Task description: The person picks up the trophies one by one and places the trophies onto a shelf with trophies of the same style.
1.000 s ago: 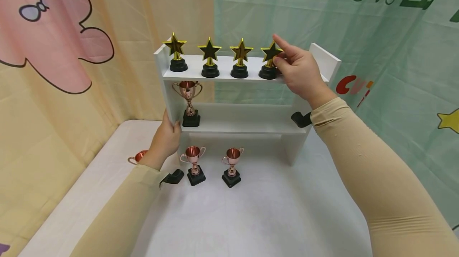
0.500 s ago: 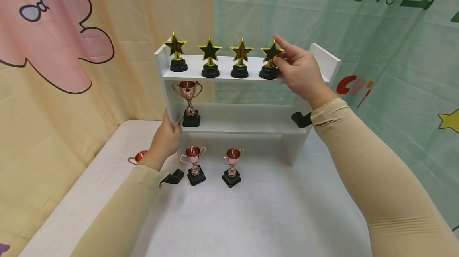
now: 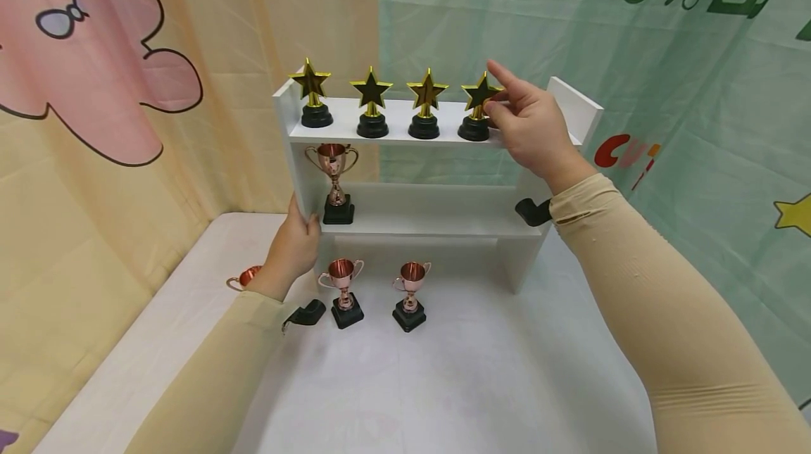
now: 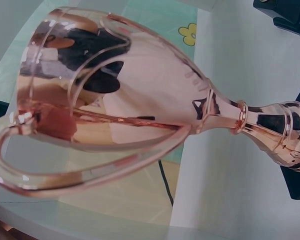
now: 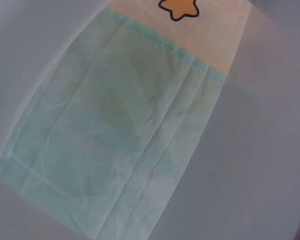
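On the top board of a white shelf (image 3: 418, 234), several gold star trophies with black round bases stand in a row. My right hand (image 3: 538, 130) pinches the rightmost star trophy (image 3: 478, 93) at its right side, thumb by the stem, index finger raised; the far fingers are partly hidden. With my left hand (image 3: 291, 250) I hold the shelf's left side panel, thumb at its front edge. A rose-gold cup trophy (image 3: 332, 162) stands on the middle board at the left; the left wrist view shows this cup trophy (image 4: 135, 85) close up.
Two cup trophies, a left one (image 3: 342, 271) and a right one (image 3: 410, 276), stand on the white tabletop (image 3: 443, 383) before the shelf. Another cup (image 3: 247, 276) is partly hidden behind my left wrist. Printed curtains (image 3: 443, 10) hang behind; the right wrist view shows shelf boards and curtain (image 5: 115, 125).
My right index finger has shifted slightly right, away from the star's top point. The left hand, shelf and trophies stay where they were.
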`<action>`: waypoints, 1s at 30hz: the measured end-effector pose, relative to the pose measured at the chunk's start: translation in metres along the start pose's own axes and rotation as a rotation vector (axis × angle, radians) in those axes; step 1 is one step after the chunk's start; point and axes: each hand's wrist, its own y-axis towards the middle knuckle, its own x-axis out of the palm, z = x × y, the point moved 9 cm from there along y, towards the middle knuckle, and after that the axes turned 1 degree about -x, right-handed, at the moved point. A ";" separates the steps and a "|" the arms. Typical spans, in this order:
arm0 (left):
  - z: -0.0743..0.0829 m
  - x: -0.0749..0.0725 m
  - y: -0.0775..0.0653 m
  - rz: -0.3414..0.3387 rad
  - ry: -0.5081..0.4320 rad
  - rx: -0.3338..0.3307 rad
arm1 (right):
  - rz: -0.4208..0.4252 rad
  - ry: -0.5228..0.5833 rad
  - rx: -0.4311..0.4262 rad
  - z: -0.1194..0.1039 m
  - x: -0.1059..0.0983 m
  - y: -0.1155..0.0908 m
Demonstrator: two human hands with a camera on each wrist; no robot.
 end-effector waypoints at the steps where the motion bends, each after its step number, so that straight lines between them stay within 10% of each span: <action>1: 0.000 0.000 0.000 0.001 0.001 0.000 | 0.000 0.003 0.003 0.001 0.000 0.000; 30: -0.003 0.000 0.002 0.009 0.006 0.001 | 0.252 0.097 -0.091 -0.003 -0.030 -0.021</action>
